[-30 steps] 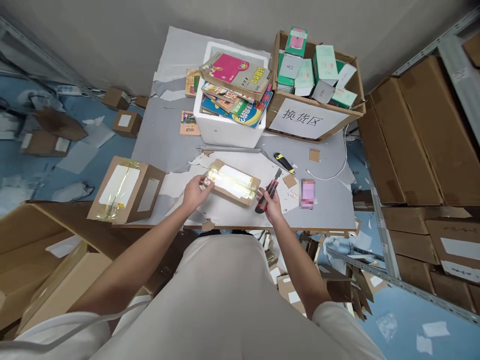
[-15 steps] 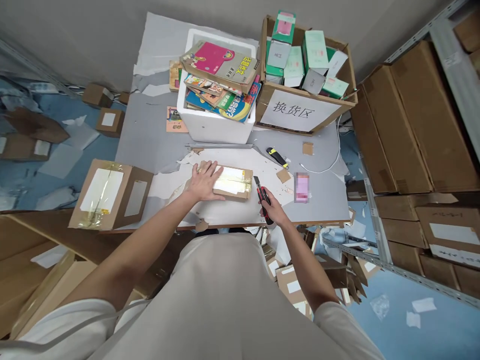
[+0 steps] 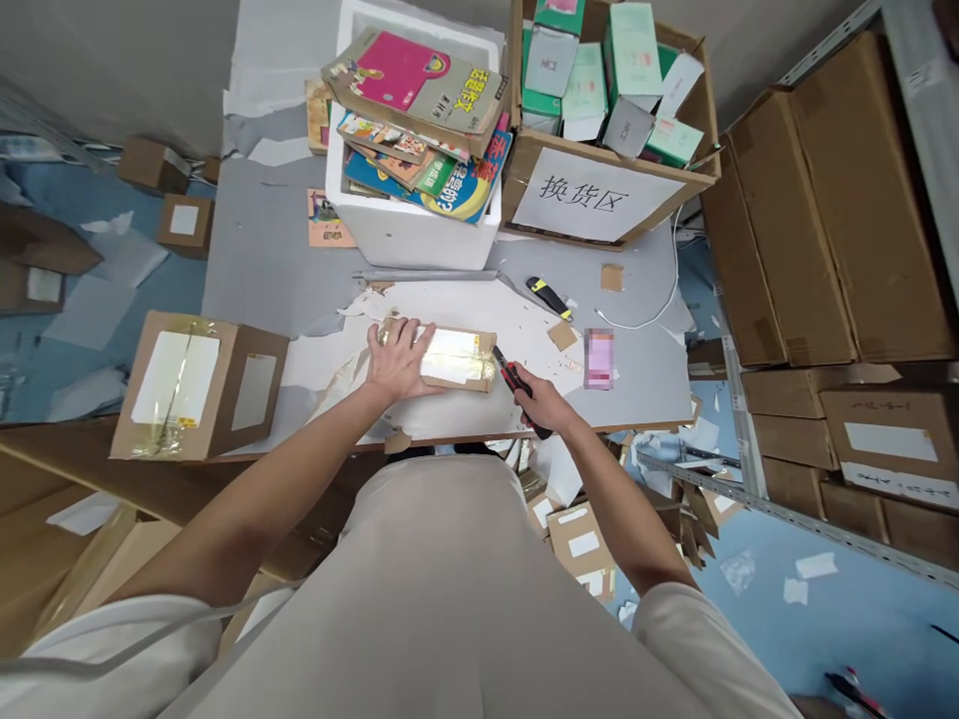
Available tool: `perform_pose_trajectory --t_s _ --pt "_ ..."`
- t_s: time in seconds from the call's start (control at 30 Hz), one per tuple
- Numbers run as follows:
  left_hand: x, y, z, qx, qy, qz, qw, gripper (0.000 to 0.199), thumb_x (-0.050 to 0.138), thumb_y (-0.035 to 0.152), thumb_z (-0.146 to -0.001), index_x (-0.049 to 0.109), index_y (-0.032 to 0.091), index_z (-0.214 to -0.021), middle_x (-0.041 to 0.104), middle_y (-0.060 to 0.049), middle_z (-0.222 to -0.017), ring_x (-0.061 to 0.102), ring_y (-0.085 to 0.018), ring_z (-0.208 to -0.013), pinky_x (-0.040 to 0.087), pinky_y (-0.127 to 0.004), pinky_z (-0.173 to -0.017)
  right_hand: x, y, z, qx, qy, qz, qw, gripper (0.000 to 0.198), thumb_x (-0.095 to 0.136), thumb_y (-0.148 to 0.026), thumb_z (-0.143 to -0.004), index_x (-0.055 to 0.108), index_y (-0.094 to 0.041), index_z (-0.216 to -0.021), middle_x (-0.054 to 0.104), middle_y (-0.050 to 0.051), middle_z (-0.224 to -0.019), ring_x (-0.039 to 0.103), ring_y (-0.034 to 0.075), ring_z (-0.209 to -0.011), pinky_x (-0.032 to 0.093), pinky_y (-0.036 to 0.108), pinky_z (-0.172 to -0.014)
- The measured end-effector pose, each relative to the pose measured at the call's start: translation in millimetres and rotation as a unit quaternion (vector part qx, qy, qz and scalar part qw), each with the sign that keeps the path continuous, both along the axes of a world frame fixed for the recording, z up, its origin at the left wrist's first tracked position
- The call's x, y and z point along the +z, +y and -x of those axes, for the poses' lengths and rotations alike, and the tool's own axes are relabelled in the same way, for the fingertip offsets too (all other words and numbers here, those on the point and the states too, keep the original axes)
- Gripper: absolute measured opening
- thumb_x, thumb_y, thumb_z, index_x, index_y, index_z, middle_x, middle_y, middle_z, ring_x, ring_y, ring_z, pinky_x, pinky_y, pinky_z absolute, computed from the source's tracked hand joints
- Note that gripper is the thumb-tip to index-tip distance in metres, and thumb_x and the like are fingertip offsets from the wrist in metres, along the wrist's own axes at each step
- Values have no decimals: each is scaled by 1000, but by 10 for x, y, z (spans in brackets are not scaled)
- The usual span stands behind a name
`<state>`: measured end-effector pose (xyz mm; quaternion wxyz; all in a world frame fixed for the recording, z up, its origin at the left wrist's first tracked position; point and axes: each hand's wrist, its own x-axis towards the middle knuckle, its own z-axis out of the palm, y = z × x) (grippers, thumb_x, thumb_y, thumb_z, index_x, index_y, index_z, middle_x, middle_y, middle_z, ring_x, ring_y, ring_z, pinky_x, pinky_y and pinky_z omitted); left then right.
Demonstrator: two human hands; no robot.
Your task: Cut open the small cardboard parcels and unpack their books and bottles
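A small taped cardboard box point(image 3: 459, 357) with a white label lies flat on the table near its front edge. My left hand point(image 3: 399, 361) grips its left end, fingers over the top and thumb along the near side. In my right hand point(image 3: 540, 401) is a red and black utility knife point(image 3: 513, 376), its fingers wrapped round the handle. The blade tip points up and left, close to the box's right end; whether it touches the tape I cannot tell. A second cutter, yellow and black point(image 3: 549, 299), rests on the table beyond.
Behind stand a white foam box point(image 3: 420, 245) heaped with books and a carton point(image 3: 516, 200) of green-and-white boxes. A larger taped box point(image 3: 176, 384) sits at the table's left edge. A white cable point(image 3: 648, 323) and a pink blurred item point(image 3: 598, 359) lie right. Shelved cartons point(image 3: 861, 220) flank the table.
The utility knife has moved left and tilted toward the box's right end. My left hand's fingers are more bent on the box. The whole view has shifted slightly.
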<state>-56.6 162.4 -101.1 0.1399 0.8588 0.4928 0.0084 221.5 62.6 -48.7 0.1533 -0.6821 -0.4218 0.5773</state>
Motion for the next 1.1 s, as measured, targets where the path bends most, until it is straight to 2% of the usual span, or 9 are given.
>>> perform_pose_trajectory --t_s 0.17,0.27,0.37,0.53,0.67,0.77,0.83,0.97,1.1 --pt "-23 5 1 -17 -4 -2 1000 113 60 73 -61 25 13 -150 33 -25 -147 24 -45 -136 9 -61 -106 223 105 8 113 -42 56 991 60 46 -18 -90 31 -31 -147 64 -1 -80 55 7 -42 45 18 -40" --pt "-20 2 -1 -17 -1 -4 1000 114 60 74 -60 24 13 -150 33 -26 -147 24 -44 -136 11 -61 -105 253 90 132 155 -130 34 979 59 45 -17 -90 32 -27 -147 68 3 -84 56 9 -43 48 22 -47" --pt "-13 -11 -11 5 0 -4 1000 115 61 74 -59 23 15 -150 32 -25 -148 23 -45 -136 13 -62 -103 222 -58 220 195 -122 31 973 54 43 -17 -90 39 -25 -143 67 1 -76 58 10 -45 49 22 -52" --pt "-20 -19 -5 6 -7 2 1000 115 64 72 -59 24 15 -150 32 -24 -148 22 -45 -137 12 -62 -104 189 -351 155 155 -143 21 977 59 40 -17 -91 32 -25 -149 66 0 -75 56 9 -46 49 23 -57" --pt "-72 -6 37 -4 -28 -15 999 117 64 74 -57 25 14 -150 33 -24 -149 23 -45 -137 3 -64 -107 163 -551 -140 76 -89 19 993 62 39 -22 -93 22 -26 -152 68 5 -92 61 12 -51 52 28 -56" --pt "-119 -13 88 -12 -50 -38 998 112 63 74 -60 27 15 -149 31 -23 -151 23 -44 -139 -2 -64 -109 -41 -611 -350 -15 -149 -16 989 64 30 -25 -96 6 -20 -155 67 13 -102 64 17 -59 54 34 -61" --pt "-141 -58 129 -19 -60 -52 997 103 60 72 -66 30 17 -148 31 -22 -152 24 -42 -140 -3 -64 -110 -292 -556 -389 -17 -262 -23 965 64 27 -21 -95 4 -16 -155 66 16 -105 66 20 -69 53 35 -69" --pt "-158 -314 221 -21 -58 -72 995 79 50 62 -81 34 20 -146 33 -20 -152 27 -39 -141 1 -63 -110 -866 -303 -231 49 -408 -29 911 64 33 -15 -91 19 -21 -154 58 17 -118 63 24 -93 49 37 -82" --pt "-192 -662 294 -32 -47 -77 995 67 45 51 -89 36 16 -145 37 -20 -150 29 -34 -141 13 -56 -114 -1253 -184 -54 60 -434 -60 897 58 35 -16 -91 34 -22 -148 57 17 -117 56 25 -101 45 42 -88"
